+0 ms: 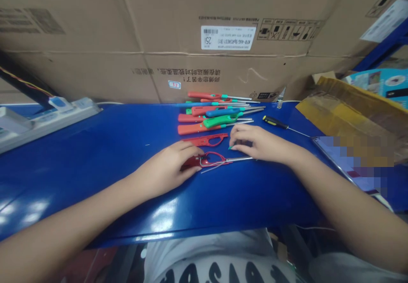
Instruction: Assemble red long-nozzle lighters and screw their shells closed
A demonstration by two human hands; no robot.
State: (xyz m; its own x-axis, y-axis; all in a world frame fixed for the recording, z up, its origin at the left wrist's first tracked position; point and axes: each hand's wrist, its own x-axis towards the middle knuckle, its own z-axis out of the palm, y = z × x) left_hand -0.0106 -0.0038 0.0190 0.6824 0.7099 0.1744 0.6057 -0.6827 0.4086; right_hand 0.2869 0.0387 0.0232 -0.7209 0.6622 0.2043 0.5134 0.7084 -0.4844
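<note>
The left hand (174,164) grips an opened red lighter (208,162) at the centre of the frame; the right hand (253,142), right of centre, pinches a small green piece (230,148). A red shell (208,140) lies just above the lighter; piled lighters (219,112) lie at upper centre.
</note>
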